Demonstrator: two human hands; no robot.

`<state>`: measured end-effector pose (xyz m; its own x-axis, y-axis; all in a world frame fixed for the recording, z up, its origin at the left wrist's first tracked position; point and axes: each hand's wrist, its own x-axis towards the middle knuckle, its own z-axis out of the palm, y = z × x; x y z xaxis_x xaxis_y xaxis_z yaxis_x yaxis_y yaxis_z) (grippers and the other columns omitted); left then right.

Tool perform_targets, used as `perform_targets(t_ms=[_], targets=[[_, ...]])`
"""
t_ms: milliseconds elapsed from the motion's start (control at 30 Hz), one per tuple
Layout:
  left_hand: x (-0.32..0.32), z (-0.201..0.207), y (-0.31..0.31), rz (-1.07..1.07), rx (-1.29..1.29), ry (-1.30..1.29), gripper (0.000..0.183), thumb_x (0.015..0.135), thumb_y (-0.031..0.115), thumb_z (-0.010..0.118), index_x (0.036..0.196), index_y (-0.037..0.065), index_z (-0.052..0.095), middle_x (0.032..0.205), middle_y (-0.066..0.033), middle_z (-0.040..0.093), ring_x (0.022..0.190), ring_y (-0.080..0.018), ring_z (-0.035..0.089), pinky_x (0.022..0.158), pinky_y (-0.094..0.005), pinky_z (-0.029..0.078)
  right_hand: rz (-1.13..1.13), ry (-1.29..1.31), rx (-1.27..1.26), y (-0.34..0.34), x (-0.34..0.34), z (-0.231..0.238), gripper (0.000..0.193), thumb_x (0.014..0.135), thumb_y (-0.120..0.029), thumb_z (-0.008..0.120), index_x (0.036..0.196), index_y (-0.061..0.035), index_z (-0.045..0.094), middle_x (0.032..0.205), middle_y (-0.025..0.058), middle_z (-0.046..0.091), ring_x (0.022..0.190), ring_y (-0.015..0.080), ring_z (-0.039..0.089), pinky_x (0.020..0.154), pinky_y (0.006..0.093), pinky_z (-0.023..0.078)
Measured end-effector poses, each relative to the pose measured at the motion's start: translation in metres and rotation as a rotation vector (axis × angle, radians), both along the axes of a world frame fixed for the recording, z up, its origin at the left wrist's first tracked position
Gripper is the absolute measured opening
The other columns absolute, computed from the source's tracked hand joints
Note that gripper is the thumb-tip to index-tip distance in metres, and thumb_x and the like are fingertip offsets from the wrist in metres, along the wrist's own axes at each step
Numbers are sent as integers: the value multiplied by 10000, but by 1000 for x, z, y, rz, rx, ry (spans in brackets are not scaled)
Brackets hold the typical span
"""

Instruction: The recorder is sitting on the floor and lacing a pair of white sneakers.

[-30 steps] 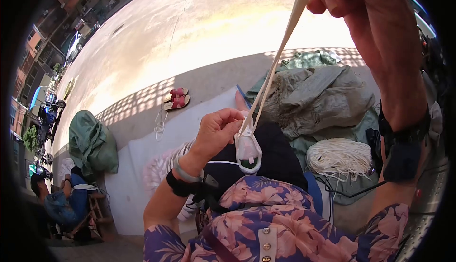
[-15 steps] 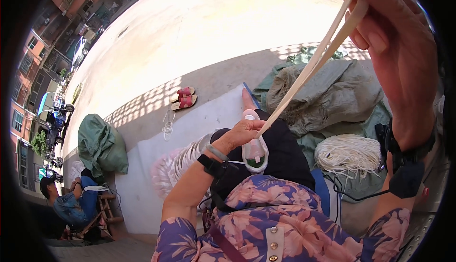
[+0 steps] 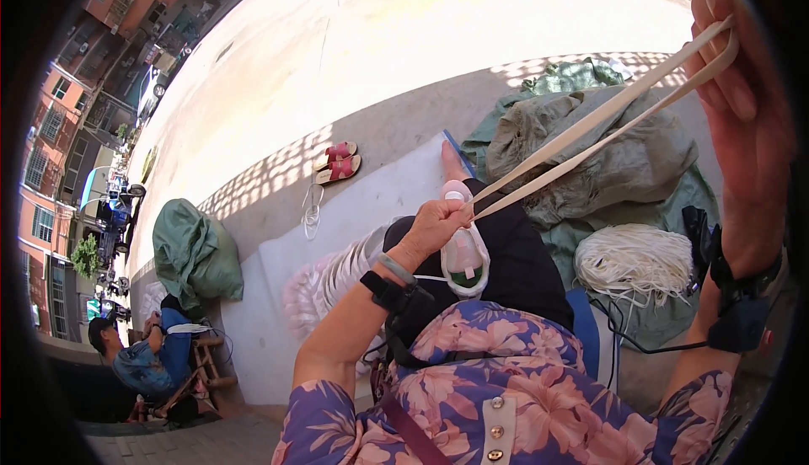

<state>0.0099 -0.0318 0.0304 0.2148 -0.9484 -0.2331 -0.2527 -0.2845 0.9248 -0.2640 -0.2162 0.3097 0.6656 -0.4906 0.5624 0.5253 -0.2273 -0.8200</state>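
A cream shoelace (image 3: 607, 113) runs doubled from my left hand up to my right hand. My left hand (image 3: 442, 222) pinches its lower end just over a white and pink shoe (image 3: 464, 264) that rests on my dark trousers. Raised high at the right, my right hand (image 3: 731, 86) has the looped upper end hooked in its bent fingers. Both strands look taut and stand slightly apart. My left fingers hide the upper part of the shoe's opening.
Bundled white laces (image 3: 632, 261) lie at right, below a grey-green sack (image 3: 590, 141). Several pale shoes (image 3: 324, 292) line the white sheet (image 3: 278, 271). Red sandals (image 3: 340, 164) sit farther off. A green sack (image 3: 195, 250) and a seated person (image 3: 143, 364) are at left.
My right hand has moved outward to the right, drawing the lace loop with it. The two strands now stand wider apart. My left hand keeps its pinch by the shoe.
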Motion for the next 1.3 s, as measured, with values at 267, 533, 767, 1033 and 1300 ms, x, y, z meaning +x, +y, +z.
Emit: perform_targets(t_ms=[267,533,767,1033,1300], targets=[[18,-4,59,160,-91,92,258,918,196,488,793,7,612,752,-24,618,761,-95,566,750,-237,445,-262,19,435,-11,-54,-116,198,936,-166,444,986,3,534,758,7,480,514,17,367,494,184,302],[55,4,144,690,-96,502,262,917,232,458,786,28,556,769,-119,641,698,-193,623,678,-305,503,-974,595,609,-67,-163,-346,145,858,-167,592,898,-29,579,597,-19,481,451,47,439,396,211,341],[55,9,179,509,682,174,392,849,378,575,663,33,558,605,-76,603,430,-123,542,382,-198,392,-589,1177,-316,18,2,-356,323,728,-149,646,1029,-61,569,864,117,587,800,298,570,699,363,451],[-11,-11,72,116,-148,-885,341,714,261,679,922,20,555,871,-95,583,880,-243,548,801,-400,393,-233,802,-832,101,114,-336,310,743,-333,630,901,-73,570,860,63,583,882,213,538,814,413,337],[-1,-42,46,-203,85,-1066,423,713,244,653,1023,15,479,813,-89,567,847,-269,517,922,-571,258,-156,959,-903,90,137,-364,143,785,-227,529,778,-92,578,699,55,598,659,219,586,670,368,350]])
